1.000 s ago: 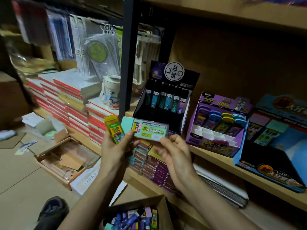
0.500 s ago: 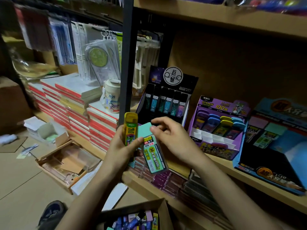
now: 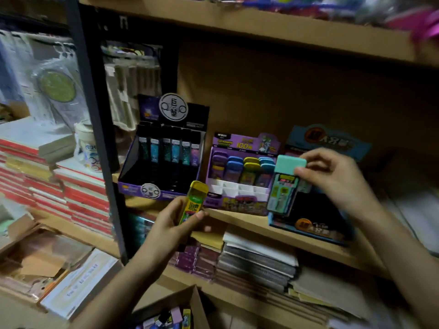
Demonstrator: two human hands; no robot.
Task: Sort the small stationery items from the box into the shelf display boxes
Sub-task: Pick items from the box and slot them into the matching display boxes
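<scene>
- Teal case (image 3: 283, 185) hangs nearly upright in your right hand (image 3: 332, 179), with its plain mint cap at 12 o'clock and its printed body pointing down to 6 o'clock.
- Your right thumb and fingertips (image 3: 299, 172) pinch it at the cap end only. The thumb lies on the front just under the cap, the other fingers curl behind the cap's right edge, and the whole lower body hangs free of the hand.
- The case's lower end is over the blue display box (image 3: 306, 227). Whether it touches the box you cannot tell.
- At 9 o'clock of the teal case stands the purple display box (image 3: 237, 201), with rows of capped cases at its back and white dividers in front.
- Your left hand (image 3: 175, 224) grips a yellow case (image 3: 193, 201). The fingers wrap its lower half, the thumb lies across the front, and the yellow cap sticks out above them toward 1 o'clock.
- That yellow case sits at 7 o'clock of the purple box, in front of the shelf edge (image 3: 240, 220) and well apart from the teal one.
- A black display box (image 3: 152, 189) stands at 9 o'clock of the purple one.
- The cardboard box (image 3: 197, 302) of mixed small items lies at 6 o'clock, below both hands.
</scene>
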